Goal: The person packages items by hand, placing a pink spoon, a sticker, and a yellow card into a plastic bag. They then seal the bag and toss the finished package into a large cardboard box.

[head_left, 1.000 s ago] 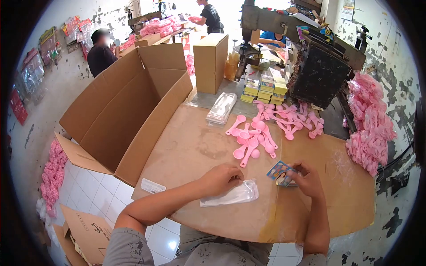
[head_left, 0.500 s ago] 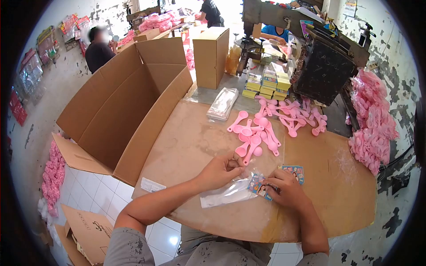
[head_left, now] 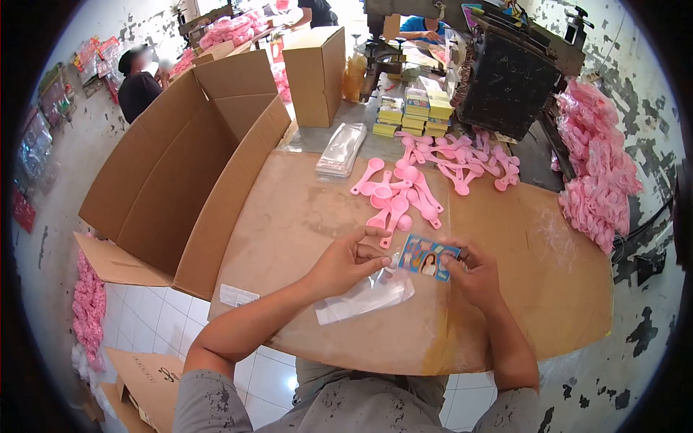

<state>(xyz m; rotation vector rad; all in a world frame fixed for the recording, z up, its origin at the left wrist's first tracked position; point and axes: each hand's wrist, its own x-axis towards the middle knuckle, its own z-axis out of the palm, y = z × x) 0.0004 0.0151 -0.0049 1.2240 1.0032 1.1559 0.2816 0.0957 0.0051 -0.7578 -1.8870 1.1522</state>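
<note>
The counter has a brown top on the near part and gray at the back. Call its middle the clock's center. A heap of pink spoons lies there, a little up toward 12 o'clock. More spoons lie at 1 o'clock. Yellow-edged cards stand in stacks at 12. A pile of clear bags lies at 11, and a tall box stands behind it. At 7, clear plastic lies flat. A white slip lies at 8. Tape is stuck down at 6.
</note>
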